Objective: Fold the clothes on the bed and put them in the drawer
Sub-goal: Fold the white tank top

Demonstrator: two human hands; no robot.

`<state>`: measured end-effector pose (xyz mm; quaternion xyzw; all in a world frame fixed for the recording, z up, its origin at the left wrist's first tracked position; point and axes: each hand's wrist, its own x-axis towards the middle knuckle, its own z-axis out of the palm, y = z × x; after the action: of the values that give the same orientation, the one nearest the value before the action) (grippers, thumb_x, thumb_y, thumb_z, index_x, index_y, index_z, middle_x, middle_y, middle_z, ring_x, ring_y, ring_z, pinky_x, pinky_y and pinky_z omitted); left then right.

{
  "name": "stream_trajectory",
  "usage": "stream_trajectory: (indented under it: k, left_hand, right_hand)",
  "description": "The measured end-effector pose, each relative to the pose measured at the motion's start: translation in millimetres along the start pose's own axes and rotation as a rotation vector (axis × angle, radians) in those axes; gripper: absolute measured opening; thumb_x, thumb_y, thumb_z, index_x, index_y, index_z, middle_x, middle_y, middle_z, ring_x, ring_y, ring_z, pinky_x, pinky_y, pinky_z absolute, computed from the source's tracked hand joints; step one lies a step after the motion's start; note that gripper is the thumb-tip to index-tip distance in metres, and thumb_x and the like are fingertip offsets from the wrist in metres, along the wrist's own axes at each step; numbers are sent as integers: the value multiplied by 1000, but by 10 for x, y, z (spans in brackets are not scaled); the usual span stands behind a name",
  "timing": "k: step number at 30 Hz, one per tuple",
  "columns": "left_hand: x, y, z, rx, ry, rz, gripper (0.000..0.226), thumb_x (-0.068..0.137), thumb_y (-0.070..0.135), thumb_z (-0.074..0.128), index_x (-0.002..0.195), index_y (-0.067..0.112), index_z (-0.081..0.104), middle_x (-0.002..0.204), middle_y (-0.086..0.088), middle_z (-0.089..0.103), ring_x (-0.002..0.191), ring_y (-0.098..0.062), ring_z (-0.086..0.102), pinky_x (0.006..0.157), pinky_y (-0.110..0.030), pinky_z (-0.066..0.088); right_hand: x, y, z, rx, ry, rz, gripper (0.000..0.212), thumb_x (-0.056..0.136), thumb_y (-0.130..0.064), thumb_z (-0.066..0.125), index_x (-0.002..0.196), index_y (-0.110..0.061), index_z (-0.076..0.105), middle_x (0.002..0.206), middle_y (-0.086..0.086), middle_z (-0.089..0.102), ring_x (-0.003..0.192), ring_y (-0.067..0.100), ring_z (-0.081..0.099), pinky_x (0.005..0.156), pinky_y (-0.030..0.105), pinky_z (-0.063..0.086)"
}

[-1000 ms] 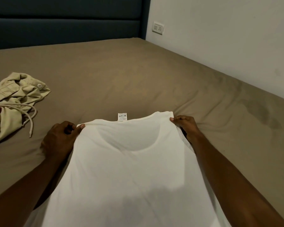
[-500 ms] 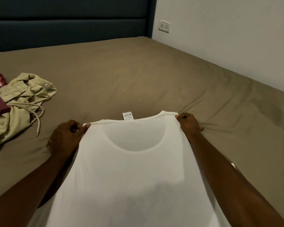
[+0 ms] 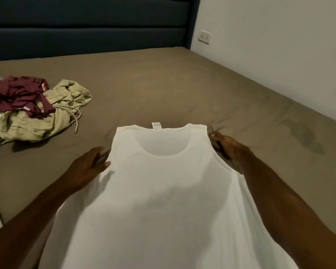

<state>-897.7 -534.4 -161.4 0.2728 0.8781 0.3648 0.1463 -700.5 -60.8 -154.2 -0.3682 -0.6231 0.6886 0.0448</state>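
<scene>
a white sleeveless top (image 3: 163,191) lies flat on the brown bedsheet (image 3: 163,84), spread lengthwise toward the viewer, neckline pointing at the dark blue headboard (image 3: 85,26). a small printed label (image 3: 156,125) sticks up at the back of the neck opening. the fabric is smooth across the chest; a shadow falls over its middle.

left hand (image 3: 85,167): placed at the left armhole edge of the top, fingers extended and loosely spread, fingertips touching the fabric edge. no pinch or curl around the cloth is visible, so the hand reads as relaxed and flat against the sheet.

right hand (image 3: 227,146): lying beside the right shoulder strap, fingers pointing toward the strap corner, fingertips on or just at the sheet next to the fabric. the fingers look straight (whether a fold of cloth is caught beneath them cannot be told). the right forearm runs along the top's right side seam.

other items: at far left on the bed, a crumpled khaki garment (image 3: 47,117) with a drawstring and a button, and a maroon garment (image 3: 19,96) heaped on top of it. both are well apart from the white top. a wall socket (image 3: 204,36) sits on the pale wall right of the headboard. a darker patch (image 3: 305,136) marks the sheet at right. no drawer is in view.
</scene>
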Motion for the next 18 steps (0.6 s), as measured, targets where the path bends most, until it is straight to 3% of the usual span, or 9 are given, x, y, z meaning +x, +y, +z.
stream_trajectory:
  k: [2,4,5,7,9,13,16,18]
  left_hand:
    - [-332,-154,-144,97,93,47,49,85,49,76,122,19,61,114,-2,70,107,-27,66,86,-23,44]
    - [-620,-341,-271,17,148,0,29,82,39,85,101,23,68,104,4,72,100,-17,68,78,-6,40]
    - [-728,-413,-306,-5,146,-21,24,79,38,87,94,27,72,106,7,72,99,-14,67,77,-5,39]
    - [-854,-513,-315,-26,115,-68,14,78,33,88,83,31,76,117,7,71,104,-16,65,83,-8,40]
    - [-873,-549,-253,-16,126,-74,14,77,25,88,83,27,75,122,4,69,107,-21,63,78,-1,36]
    - [-838,-535,-158,33,189,-80,21,76,21,90,87,21,73,119,-2,69,102,-22,62,72,3,32]
    - [-821,-565,-208,75,168,-70,21,76,24,90,87,21,72,117,-1,69,101,-22,62,73,3,31]
    - [-823,-614,-236,56,153,-66,19,76,24,90,85,22,73,118,2,70,105,-20,63,82,-1,34]
  right_hand:
    - [-289,94,-81,-192,132,-100,20,97,-31,67,117,-28,67,111,2,74,90,15,70,76,25,53]
    - [-522,201,-219,-416,336,-254,20,90,-26,74,108,-25,66,104,-2,72,81,13,65,64,22,50]
    - [-606,291,-344,-536,414,-302,16,86,-30,77,98,-25,68,97,-4,72,79,15,65,64,27,51]
    - [-759,477,-510,-775,443,-275,22,78,-43,79,83,-23,71,88,-5,72,84,18,68,79,36,53]
    - [-905,656,-621,-850,406,-288,25,78,-43,83,79,-20,73,94,-3,71,90,17,67,85,35,49]
    - [-1120,816,-705,-630,325,-364,15,75,-13,90,76,-12,75,113,-3,71,104,8,68,91,19,45]
    - [-1109,964,-790,-440,344,-418,17,73,-5,91,74,-6,73,119,-4,75,109,4,69,102,33,50]
    - [-1130,1031,-818,-314,323,-449,16,73,-1,90,78,0,75,119,1,76,115,8,69,102,33,50]
